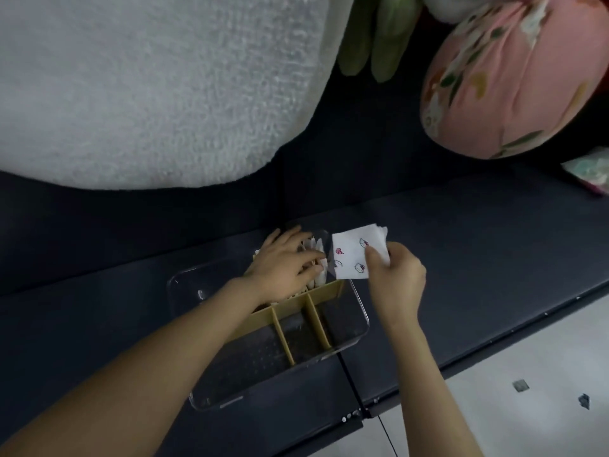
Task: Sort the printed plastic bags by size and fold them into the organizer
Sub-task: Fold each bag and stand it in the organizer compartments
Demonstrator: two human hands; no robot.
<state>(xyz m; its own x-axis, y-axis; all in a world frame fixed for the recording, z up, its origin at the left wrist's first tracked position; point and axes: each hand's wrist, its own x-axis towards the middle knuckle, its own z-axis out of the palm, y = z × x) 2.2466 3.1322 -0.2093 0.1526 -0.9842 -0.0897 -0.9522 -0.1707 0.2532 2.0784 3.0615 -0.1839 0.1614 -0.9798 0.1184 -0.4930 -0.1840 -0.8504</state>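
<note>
The right hand (395, 278) pinches a folded white cat-print plastic bag (351, 255) between thumb and curled fingers, just above the far right corner of the clear organizer (361, 311). The left hand (283, 263), fingers spread and mostly straight, presses on folded bags (319, 275) standing in the far compartment behind the tan dividers (283, 338)

Head-worn camera looks steeply down, apparently close, over the organizer (286, 341).

A dark bench (478, 242) carries the clear divided organizer (362, 324)
</note>
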